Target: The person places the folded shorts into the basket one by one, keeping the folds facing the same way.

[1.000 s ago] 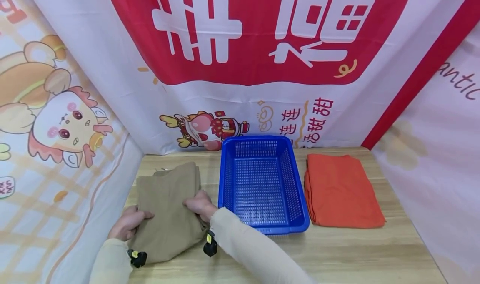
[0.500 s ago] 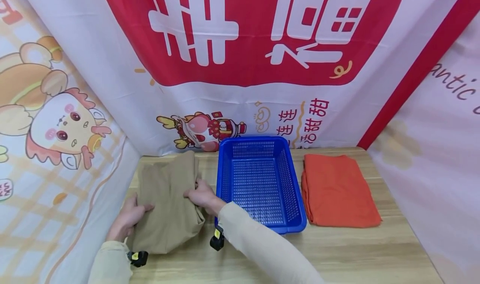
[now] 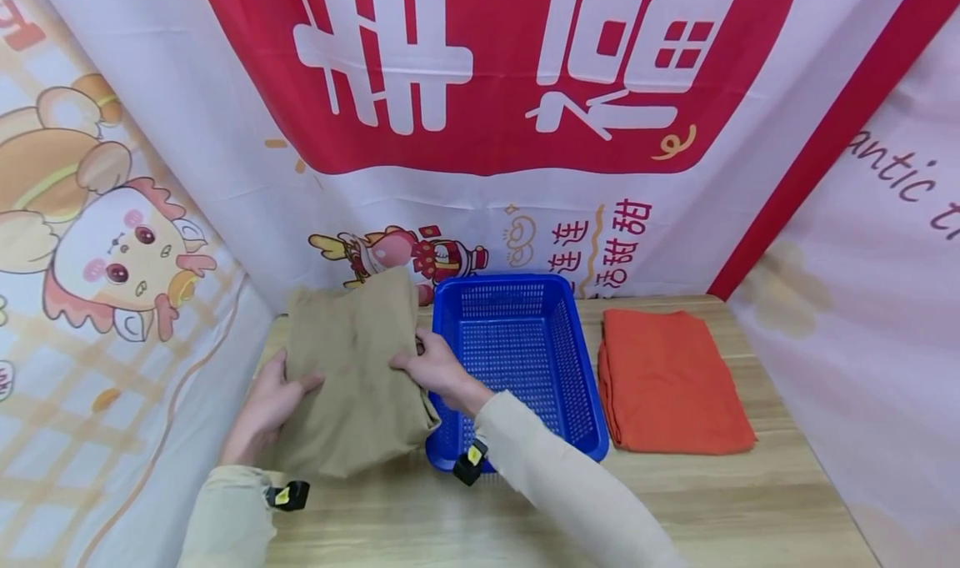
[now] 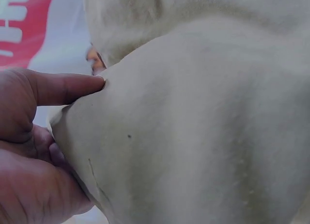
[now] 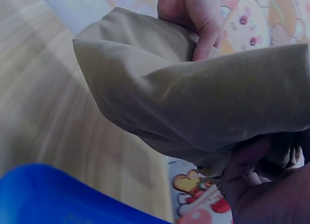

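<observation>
Both hands hold a folded khaki cloth garment (image 3: 352, 376) off the table, one at each side. My left hand (image 3: 266, 401) grips its left edge, thumb on top and fingers underneath, as the left wrist view also shows with the thumb (image 4: 72, 88) on the fabric. On the opposite edge my right hand (image 3: 438, 368) pinches the cloth; in the right wrist view its fingers (image 5: 247, 161) go under the fold. The garment's right corner overlaps the near left rim of a blue plastic basket (image 3: 592, 384), whose perforated floor shows bare.
A folded orange cloth (image 3: 675, 384) lies to the right of the basket on the wooden table (image 3: 540, 518). Printed fabric sheets (image 3: 465, 209) hang at the back and both sides, close to the table's edges.
The khaki garment has been lifted from the table and shifted right and away, toward the basket. Both hands moved along with it. The orange cloth stays in place.
</observation>
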Action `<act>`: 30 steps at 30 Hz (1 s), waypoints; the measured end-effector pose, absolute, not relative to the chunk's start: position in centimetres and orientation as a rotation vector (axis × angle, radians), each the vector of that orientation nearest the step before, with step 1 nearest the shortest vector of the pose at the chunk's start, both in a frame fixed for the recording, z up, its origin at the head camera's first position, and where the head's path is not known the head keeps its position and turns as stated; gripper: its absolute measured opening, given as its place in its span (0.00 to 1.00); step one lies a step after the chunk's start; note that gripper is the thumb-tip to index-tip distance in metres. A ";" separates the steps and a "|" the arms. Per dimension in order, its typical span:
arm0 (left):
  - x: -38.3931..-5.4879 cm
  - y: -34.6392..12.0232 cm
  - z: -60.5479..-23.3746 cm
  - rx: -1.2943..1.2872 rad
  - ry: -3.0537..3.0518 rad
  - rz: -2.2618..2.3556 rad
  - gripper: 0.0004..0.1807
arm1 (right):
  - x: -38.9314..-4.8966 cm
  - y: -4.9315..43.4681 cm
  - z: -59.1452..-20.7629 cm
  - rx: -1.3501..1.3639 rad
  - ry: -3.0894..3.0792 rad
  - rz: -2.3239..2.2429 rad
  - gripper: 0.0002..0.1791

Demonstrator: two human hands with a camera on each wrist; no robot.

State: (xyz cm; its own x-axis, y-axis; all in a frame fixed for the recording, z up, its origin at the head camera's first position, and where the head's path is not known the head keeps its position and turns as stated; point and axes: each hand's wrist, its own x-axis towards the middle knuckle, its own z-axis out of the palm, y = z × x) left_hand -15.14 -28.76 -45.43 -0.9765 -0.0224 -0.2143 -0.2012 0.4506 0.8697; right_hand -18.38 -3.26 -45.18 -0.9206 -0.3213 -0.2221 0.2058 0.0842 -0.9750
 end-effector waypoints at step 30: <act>-19.4 -15.0 -44.0 -0.017 2.374 1.773 0.33 | -19.5 12.6 -43.9 -0.056 2.129 -1.922 0.28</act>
